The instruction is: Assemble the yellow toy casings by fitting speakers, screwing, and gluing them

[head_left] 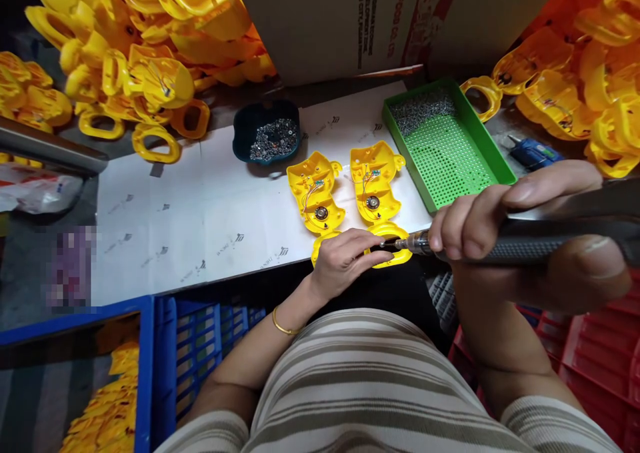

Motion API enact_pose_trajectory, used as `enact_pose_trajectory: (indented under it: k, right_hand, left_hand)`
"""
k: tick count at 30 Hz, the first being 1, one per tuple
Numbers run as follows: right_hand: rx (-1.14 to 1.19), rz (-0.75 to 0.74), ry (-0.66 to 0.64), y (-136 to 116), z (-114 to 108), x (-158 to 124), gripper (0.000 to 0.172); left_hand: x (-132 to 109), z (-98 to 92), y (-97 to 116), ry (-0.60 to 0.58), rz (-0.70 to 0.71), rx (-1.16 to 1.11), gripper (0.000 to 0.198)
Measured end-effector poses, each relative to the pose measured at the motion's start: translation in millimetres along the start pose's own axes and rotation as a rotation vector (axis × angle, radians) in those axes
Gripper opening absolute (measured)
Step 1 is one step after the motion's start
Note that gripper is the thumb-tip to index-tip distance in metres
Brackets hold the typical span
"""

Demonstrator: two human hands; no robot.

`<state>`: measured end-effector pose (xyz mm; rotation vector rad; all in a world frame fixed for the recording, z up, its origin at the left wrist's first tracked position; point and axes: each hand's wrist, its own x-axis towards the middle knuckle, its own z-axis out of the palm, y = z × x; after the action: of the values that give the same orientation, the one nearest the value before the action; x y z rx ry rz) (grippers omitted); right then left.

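My right hand grips a black electric screwdriver, held almost level and pointing left. Its bit reaches the fingertips of my left hand, which pinch a tiny bright screw at the tip. Below these fingers are the ring-shaped handles of two yellow plastic shells, a left shell and a right shell. Both lie open side up, showing thin wires, a small green circuit board and a round speaker. My left fingers partly cover the handles.
A dark bowl holds small metal parts, and a green perforated tray holds many screws. Yellow shells pile up at the back left and right. A blue tool lies beside the tray. Blue crate and red crate flank me.
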<state>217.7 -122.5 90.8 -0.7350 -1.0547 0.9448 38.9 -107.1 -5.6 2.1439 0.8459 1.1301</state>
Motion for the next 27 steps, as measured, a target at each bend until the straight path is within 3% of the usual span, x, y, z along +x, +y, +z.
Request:
enact_pose_trajectory:
  k: [3,10,18,24,27]
  right_hand:
    - [-0.045,0.018,0.026,0.3,0.3,-0.4,0.02]
    - [-0.048,0.031,0.008,5.3,-0.2,-0.5,0.024]
    - [-0.024,0.142,-0.077,2.7,-1.9,-4.6,0.023]
    - [-0.017,0.091,-0.152,11.7,-11.8,0.2,0.025]
    - [-0.057,-0.006,-0.134,17.8,-17.3,8.1,0.023]
  left_hand:
    - [-1.0,2.5,-0.1,-0.004,-0.041,0.0,0.026]
    - [-0.3,3.5,6.2,-0.096,-0.14,-0.054,0.008]
    - [5.0,1.2,10.3,-0.16,-0.061,0.05,0.011]
    - [4.7,4.6,6.3,-0.194,-0.084,0.05,0.015]
    - [4.6,2.8,2.8,-0.121,-0.038,0.232,0.03]
